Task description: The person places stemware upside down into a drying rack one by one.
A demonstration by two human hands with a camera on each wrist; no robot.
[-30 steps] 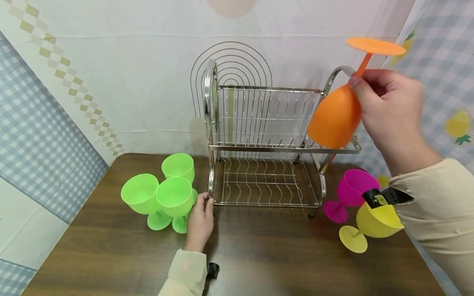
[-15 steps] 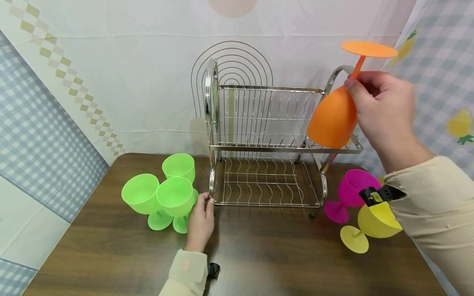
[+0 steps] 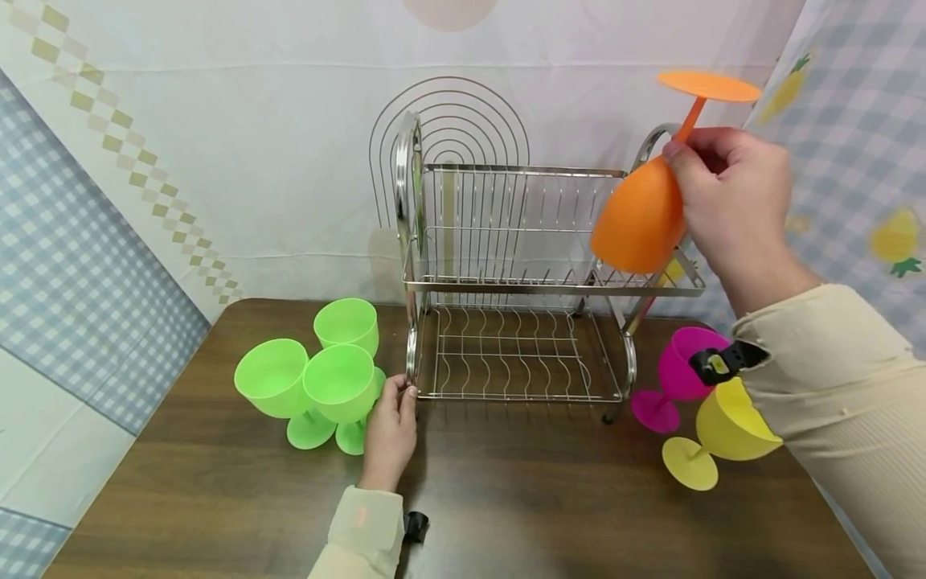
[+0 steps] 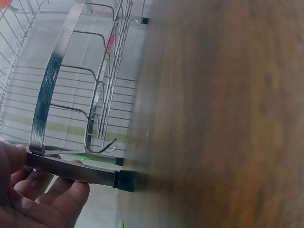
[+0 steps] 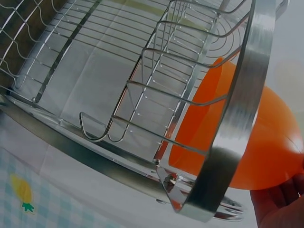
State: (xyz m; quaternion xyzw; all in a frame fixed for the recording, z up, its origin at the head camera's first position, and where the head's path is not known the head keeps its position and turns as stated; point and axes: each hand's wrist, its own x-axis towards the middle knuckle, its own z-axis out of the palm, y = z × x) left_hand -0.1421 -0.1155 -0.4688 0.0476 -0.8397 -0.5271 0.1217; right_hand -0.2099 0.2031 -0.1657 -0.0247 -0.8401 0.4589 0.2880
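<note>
My right hand point(image 3: 738, 205) pinches an orange plastic goblet point(image 3: 640, 217) near the base of its stem. The goblet hangs upside down and tilted, its mouth just above the right end of the dish rack's point(image 3: 506, 287) upper tier. Through the wires in the right wrist view, the orange bowl point(image 5: 273, 137) shows behind the flat front bar; I cannot tell whether its rim touches the wires. Down at the left, my left hand point(image 3: 389, 438) holds the rack's front left leg point(image 4: 76, 170) between thumb and fingers. Green goblets point(image 3: 340, 382) stand close beside that hand.
Three green goblets cluster upright left of the rack on the brown table point(image 3: 506, 498). At the right, beneath my right forearm, are a magenta goblet point(image 3: 683, 366) and a yellow goblet point(image 3: 731, 426), the latter partly hidden by the sleeve. A patterned cloth backs the table.
My right hand has moved left with the orange goblet, shifting it slightly left and up over the upper tier. The left hand keeps its hold on the rack leg.
</note>
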